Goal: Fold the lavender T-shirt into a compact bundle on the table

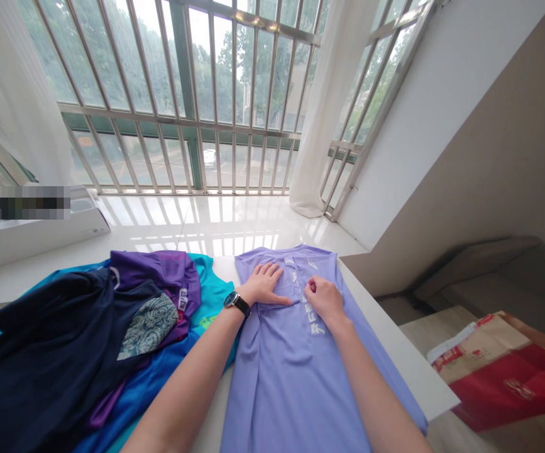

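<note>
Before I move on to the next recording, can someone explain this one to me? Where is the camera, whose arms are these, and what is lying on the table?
The camera sits on a person's head, looking forward and down, so the two bare arms are the wearer's own. The left hand, with a black watch on its wrist, lies flat on a lilac shirt spread on the white table. The right hand rests on the same shirt with fingers curled; whether it pinches the cloth is hard to tell. To the left lies a pile of clothes: navy, purple and turquoise. Beyond is a barred window; a red and brown cardboard box sits lower right.
</note>
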{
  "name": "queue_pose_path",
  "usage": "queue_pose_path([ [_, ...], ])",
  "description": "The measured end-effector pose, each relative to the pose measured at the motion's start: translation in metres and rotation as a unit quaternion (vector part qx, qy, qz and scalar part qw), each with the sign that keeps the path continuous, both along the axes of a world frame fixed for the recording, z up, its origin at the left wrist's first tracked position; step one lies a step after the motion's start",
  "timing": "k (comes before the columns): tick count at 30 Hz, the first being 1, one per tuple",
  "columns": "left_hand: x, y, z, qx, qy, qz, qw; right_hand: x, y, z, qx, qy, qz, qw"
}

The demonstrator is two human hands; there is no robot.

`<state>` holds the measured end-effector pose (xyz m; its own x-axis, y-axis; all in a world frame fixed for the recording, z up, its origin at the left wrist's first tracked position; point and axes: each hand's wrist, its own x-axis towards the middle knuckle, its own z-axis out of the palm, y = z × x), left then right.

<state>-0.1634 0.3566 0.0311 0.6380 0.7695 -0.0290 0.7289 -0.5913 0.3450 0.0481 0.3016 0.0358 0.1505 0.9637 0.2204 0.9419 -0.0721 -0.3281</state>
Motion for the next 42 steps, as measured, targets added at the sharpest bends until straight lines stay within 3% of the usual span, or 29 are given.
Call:
queue_pose_path([
  [5,0.0,0.0,0.001,-0.001,0.002,0.003,1.0,-0.003,-0.001,0.002,0.047,0.053,0.029,0.997],
  [10,0.0,0.001,-0.002,0.002,0.001,-0.001,1.0,-0.004,-0.002,0.001,-0.006,0.077,0.081,0.994],
  [13,0.0,0.002,-0.003,0.002,-0.002,0.0,1.0,-0.003,-0.002,0.001,0.008,0.088,0.071,0.994],
  [18,0.0,0.002,-0.003,0.0,-0.011,-0.002,1.0,0.003,0.004,-0.009,0.087,0.026,0.113,0.989],
  [24,-0.001,0.002,-0.005,0.005,-0.027,-0.003,1.0,0.014,0.009,-0.029,0.065,-0.002,0.152,0.986],
  [27,-0.001,0.003,-0.006,0.008,-0.025,-0.004,1.0,0.014,0.011,-0.028,0.116,0.004,0.156,0.981],
  [30,-0.001,0.003,-0.008,0.013,-0.021,-0.006,1.0,0.007,0.024,-0.015,0.148,0.014,0.141,0.979],
  [35,-0.002,0.004,-0.009,0.022,-0.035,-0.009,0.999,-0.014,0.064,0.007,0.011,-0.004,0.054,0.998],
  [42,-0.005,0.002,-0.003,0.004,-0.048,-0.009,0.999,-0.026,0.071,-0.02,0.024,-0.013,-0.033,0.999],
])
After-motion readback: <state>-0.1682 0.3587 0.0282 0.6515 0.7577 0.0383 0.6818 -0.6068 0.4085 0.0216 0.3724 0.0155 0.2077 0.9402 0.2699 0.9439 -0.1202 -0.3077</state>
